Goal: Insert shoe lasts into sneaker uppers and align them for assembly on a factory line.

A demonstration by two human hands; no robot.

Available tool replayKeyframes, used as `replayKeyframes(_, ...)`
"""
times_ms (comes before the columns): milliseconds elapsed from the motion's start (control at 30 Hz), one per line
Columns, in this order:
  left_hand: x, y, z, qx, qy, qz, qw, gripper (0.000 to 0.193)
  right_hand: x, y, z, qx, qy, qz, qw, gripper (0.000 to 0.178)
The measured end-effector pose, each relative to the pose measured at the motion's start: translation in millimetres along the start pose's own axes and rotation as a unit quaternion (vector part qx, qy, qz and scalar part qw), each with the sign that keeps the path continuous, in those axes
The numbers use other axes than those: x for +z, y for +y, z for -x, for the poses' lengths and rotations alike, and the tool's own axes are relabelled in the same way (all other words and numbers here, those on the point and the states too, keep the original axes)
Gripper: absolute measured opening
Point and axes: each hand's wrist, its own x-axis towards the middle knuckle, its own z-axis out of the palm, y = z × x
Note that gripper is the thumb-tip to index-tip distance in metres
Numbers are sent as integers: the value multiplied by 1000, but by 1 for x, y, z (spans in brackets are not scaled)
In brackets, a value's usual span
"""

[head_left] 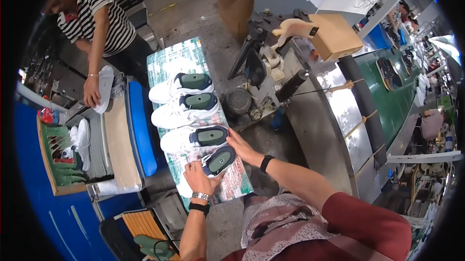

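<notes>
Left hand (199, 179) is holding the nearest white shoe (221, 160) on a patterned table (167, 57); right hand (243, 150) is touching the adjacent shoe (181, 139), finger closure indeterminate. A machine (238, 102) is standing rightward; grey floor (179, 18) is extending beyond.

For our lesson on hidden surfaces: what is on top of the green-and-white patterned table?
Four white shoes with green inserts lie in a row; the left hand grips the nearest. The table directly beneath them is hidden.

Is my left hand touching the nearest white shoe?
Touching. The head view shows the left hand with fingers and thumb against the nearest white shoe.
</notes>
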Motion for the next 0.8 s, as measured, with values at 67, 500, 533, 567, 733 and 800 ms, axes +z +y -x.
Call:
replayKeyframes(67,9,11,9,-12,-25,-17,999,77,-24,-20,-5,-60,11,214,975,72)
replayKeyframes(500,30,-1,15,2,-98,96,991,86,-56,-87,-30,-220,-133,513,819,57)
replayKeyframes(533,29,8,20,17,-69,114,991,83,-82,-88,-17,-174,-146,531,816,61)
replayKeyframes(567,25,12,25,10,-102,63,993,87,-109,-85,3,-191,-113,534,816,63)
replayKeyframes(733,60,-35,60,-124,-143,99,977,117,-261,-88,178,12,65,450,891,65)
replayKeyframes(800,53,-11,79,-185,-117,81,972,119,-317,-88,264,51,181,421,887,69)
